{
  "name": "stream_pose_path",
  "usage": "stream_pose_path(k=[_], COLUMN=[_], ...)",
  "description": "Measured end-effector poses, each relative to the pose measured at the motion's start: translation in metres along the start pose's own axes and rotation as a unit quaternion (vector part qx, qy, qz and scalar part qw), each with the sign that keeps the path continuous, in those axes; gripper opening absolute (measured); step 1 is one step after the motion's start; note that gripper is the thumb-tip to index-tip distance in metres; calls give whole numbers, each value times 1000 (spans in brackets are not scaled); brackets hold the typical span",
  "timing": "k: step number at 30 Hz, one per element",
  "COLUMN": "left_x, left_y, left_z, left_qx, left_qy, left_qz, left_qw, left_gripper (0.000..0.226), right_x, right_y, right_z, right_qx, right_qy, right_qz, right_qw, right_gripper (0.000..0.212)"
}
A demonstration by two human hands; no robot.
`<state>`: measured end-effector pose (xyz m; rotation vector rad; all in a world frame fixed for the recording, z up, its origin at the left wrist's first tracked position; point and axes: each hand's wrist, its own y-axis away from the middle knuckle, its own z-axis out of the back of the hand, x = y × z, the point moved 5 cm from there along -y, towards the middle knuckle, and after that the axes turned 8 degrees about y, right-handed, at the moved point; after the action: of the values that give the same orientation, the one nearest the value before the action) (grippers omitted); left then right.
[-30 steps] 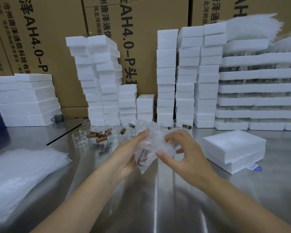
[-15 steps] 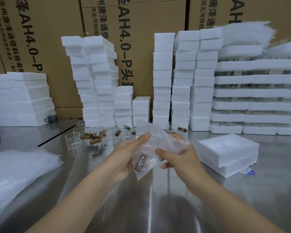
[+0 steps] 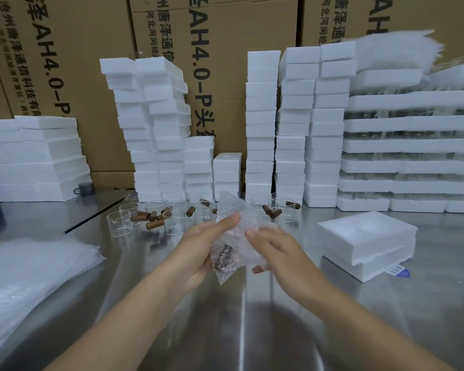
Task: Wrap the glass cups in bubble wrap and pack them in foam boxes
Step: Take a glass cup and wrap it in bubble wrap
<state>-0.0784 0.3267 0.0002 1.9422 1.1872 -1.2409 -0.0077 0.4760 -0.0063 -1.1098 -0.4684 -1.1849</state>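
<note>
Over the table (image 3: pixel 252 330), left hand (image 3: pixel 201 245) and right hand (image 3: pixel 276 250) grip bubble wrap (image 3: pixel 232 207), apparently filled.

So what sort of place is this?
Probably a packing bench in a warehouse or small factory: stacks of foam boxes in front of printed cardboard cartons, loose glass cups on a steel table, and bubble wrap sheets piled beside.

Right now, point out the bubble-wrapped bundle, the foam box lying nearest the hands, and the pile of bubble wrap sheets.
bubble-wrapped bundle (image 3: pixel 237 243): head view, middle of the wrap
foam box (image 3: pixel 364 231): head view, top face
bubble wrap sheets (image 3: pixel 30 269): head view, top sheet
</note>
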Motion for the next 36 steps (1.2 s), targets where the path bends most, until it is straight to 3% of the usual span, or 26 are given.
stream_pose_path(k=[1,5,10,14,18,21,24,28,32,34,36], left_x=[-1,0,4,4,1,-1,-5,-7,0,3,8], left_y=[0,1,3,2,4,4,6,8,6,4,3], left_z=[0,-3,-12,-15,-16,-14,-12,-10,-11,-14,-16], left_qx=[4,31,68,74,80,80,83,105,100,92,81], left_qy=[-6,-12,21,47,48,41,5,-52,-33,-7,9], left_qz=[-1,-6,-23,-33,-45,-49,-53,-30,-23,-23,-21], left_qw=[1000,999,997,996,995,995,995,993,994,995,996], left_gripper=[59,62,61,68,64,62,57,38,37,36,41], right_x=[0,1,0,7,17,19,18,18,15,16,17], right_y=[-1,-3,2,9,11,11,7,3,6,9,10], right_z=[1,13,27,27,12,5,10,13,16,15,15], right_qx=[-6,-94,-227,-277,-231,-162,-72,7,-136,-208,-235], right_qy=[-18,-30,-28,-18,18,90,117,83,133,130,124], right_qz=[-8,-8,-47,-17,58,50,26,40,75,74,75], right_qw=[1000,995,972,961,971,981,990,996,979,967,961], right_gripper=[55,5,45,44,19,24,42,31,18,21,19])
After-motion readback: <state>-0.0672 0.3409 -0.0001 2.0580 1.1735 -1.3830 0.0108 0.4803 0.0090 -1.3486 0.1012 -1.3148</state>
